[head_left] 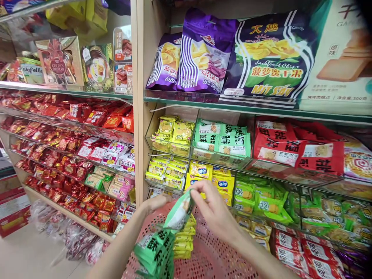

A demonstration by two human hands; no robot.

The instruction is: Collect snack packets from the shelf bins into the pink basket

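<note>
My right hand [213, 203] is closed, its fingertips pinching the top corner of a green snack packet [180, 211] that hangs tilted over a pink perforated basket [217, 252]. My left hand [158, 202] is at the basket's far left rim and appears closed around it; its fingertips are hidden. Inside the basket, several green packets [155, 250] stand in a row on the left. Beside them is a stack of yellow packets [184, 240].
Ahead, clear shelf bins hold green packets [222, 139], red packets [296, 149] and yellow packets [183, 133]. Large chip bags [207, 50] stand on the upper shelf. A wooden upright [139, 97] divides these from red-wrapped sweets [66, 166]. Plastic bags [69, 236] lie on the floor.
</note>
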